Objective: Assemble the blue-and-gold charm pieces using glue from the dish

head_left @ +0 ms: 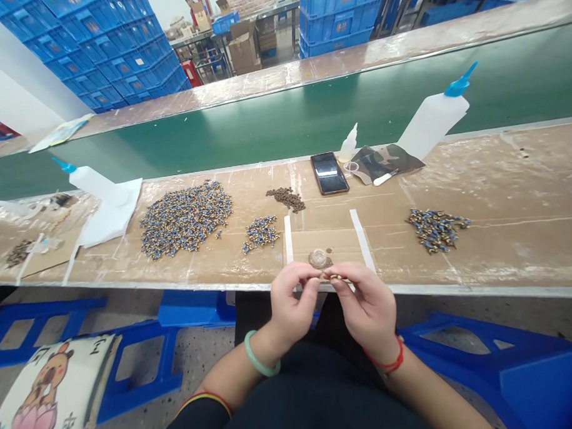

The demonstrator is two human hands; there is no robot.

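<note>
Both hands, left hand (293,302) and right hand (367,305), were pinched together on a tiny brass part (334,277) just below the small clear cup (319,258); fingers hid most of it, honestly.

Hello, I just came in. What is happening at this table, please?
A person sits at a workbench, pinching a tiny brass-coloured part between the left hand and right hand. A small clear cup stands just beyond the fingers. Piles of blue-and-brass parts lie on the bench, with a phone and glue bottles behind.
</note>
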